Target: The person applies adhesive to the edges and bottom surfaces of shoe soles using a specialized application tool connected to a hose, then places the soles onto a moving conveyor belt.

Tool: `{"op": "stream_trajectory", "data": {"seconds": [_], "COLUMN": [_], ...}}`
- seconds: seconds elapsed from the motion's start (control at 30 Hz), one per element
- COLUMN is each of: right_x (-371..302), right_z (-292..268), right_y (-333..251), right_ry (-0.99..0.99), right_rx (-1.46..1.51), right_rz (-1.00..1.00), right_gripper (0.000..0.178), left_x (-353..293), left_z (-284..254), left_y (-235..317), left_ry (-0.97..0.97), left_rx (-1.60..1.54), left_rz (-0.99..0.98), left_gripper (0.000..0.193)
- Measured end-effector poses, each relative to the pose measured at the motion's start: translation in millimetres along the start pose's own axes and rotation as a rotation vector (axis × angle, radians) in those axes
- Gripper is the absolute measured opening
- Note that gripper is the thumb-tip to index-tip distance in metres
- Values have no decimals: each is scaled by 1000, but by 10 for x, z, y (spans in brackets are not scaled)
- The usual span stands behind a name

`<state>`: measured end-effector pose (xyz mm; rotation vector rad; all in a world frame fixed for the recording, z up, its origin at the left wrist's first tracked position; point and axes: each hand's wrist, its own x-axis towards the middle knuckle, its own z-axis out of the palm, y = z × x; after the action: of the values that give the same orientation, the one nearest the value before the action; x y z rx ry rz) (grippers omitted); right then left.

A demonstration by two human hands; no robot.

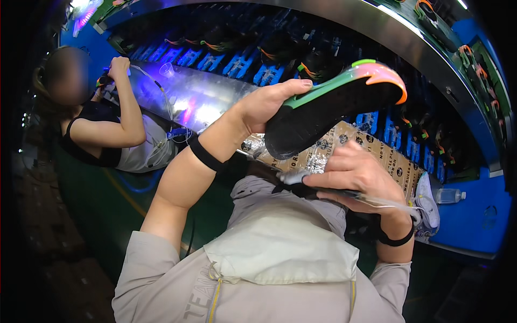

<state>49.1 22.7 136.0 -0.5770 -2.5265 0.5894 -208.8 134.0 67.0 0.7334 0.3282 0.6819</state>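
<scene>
Gripping one end of a multicoloured shoe sole (328, 116), the person's left hand (267, 102) lays its thumb along the green rim, while its other fingers are hidden behind the black face. The sole slants up and right from that hand, its rim turning pink and orange at the far end.

Below the sole, the right hand (360, 175) is closed around a slim, dark-bodied tool (344, 192). The tool's pale tip points left, near the sole's lower end, with a gap visible between them; a clear tube (390, 204) trails back past the right wrist.

Just beyond the right hand is printed brown cardboard (379, 154). Further to its right, a clear plastic bottle (451, 196) lies on its side on a blue surface (474, 226). Beyond the left hand stretches a row of blue holders (237, 65), and well to its left sits a co-worker (107, 129) with one arm raised.
</scene>
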Motion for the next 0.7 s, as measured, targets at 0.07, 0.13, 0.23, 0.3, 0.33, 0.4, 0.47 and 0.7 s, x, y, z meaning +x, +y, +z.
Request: {"op": "stream_trajectory", "data": {"seconds": [0.07, 0.13, 0.23, 0.3, 0.33, 0.4, 0.47, 0.7], "right_x": [-29, -28, 4, -28, -36, -44, -50, -88], "right_z": [-3, 49, 20, 21, -5, 30, 14, -46], "right_y": [11, 70, 63, 63, 43, 107, 86, 295], "right_ry": [46, 48, -6, 42, 75, 66, -2, 739], "right_rx": [43, -102, -141, -24, -108, -177, -144, -127], "right_rz": [17, 22, -21, -39, 45, 30, 31, 353], "right_gripper": [39, 39, 40, 39, 38, 37, 34, 29], "left_x": [-13, 29, 54, 71, 84, 92, 55, -71], "left_z": [178, 174, 114, 79, 78, 60, 7, -105], "left_y": [43, 73, 99, 99, 93, 77, 40, -466], "left_ry": [132, 60, 22, 24, 27, 41, 66, 64], "left_rx": [92, 109, 142, 139, 125, 100, 81, -186], "left_rz": [-64, -65, -121, -134, -120, -103, -96, -16], "left_gripper": [41, 41, 39, 38, 39, 41, 44, 67]}}
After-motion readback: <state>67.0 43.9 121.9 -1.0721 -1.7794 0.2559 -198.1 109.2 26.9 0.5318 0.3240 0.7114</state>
